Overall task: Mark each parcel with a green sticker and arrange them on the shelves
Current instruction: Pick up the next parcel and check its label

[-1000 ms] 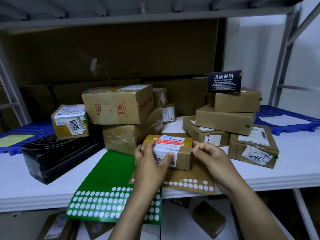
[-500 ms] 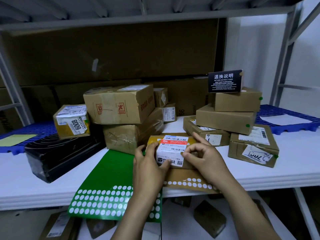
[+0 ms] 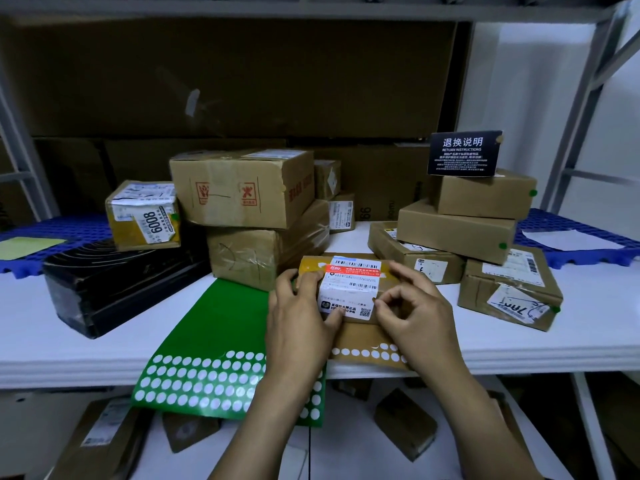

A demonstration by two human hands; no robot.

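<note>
A small brown parcel (image 3: 349, 277) with a white and red shipping label is tipped up at the front of the white shelf (image 3: 519, 344). My left hand (image 3: 299, 320) grips its left side. The thumb and forefinger of my right hand (image 3: 415, 317) pinch at the label's lower right corner; whether a sticker is between them I cannot tell. A green sticker sheet (image 3: 207, 341) with several empty white dots lies under my left wrist and hangs over the shelf edge. A brown sticker sheet (image 3: 367, 351) lies under the parcel.
Stacked parcels with green dots (image 3: 464, 230) stand at the right, with another parcel (image 3: 509, 289) beside them. Two large cartons (image 3: 242, 188) are piled behind, next to a small taped box (image 3: 143, 216) on a black box (image 3: 114, 285). Several more parcels lie on the lower shelf (image 3: 405, 424).
The parcel has been tipped up so its label faces me. My right hand has come from the parcel's right end onto the label's lower right corner, fingers pinched.
</note>
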